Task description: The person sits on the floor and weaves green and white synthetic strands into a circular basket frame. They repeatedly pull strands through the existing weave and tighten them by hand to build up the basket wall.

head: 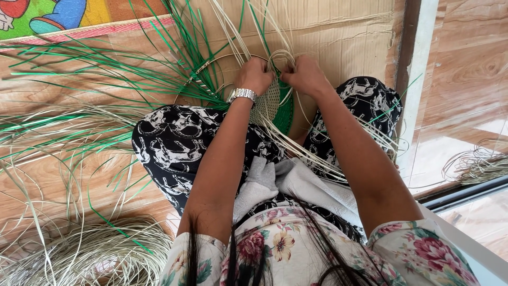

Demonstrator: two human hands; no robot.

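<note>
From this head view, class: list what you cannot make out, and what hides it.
- Fingertips of left hand and right hand: curled behind the knuckles.
- Woven panel: mostly covered by the wrists.
- Metal hoop: partly under green strips.
- Pale strand bundle: cut off at the bottom edge.

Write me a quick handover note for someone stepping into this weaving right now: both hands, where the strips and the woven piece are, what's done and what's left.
Left hand: closed on the top edge of the woven piece, wristwatch on the wrist.
Right hand: pinching pale strips at the same edge, close beside the left.
Woven piece: between the knees, over the cardboard sheet; pale centre woven, green band around its edge.
Green strips fan out to the left; loose pale strips are heaped on the floor at lower left.
Done: small woven centre.
Left: long unwoven strip ends stick out all round.
</note>
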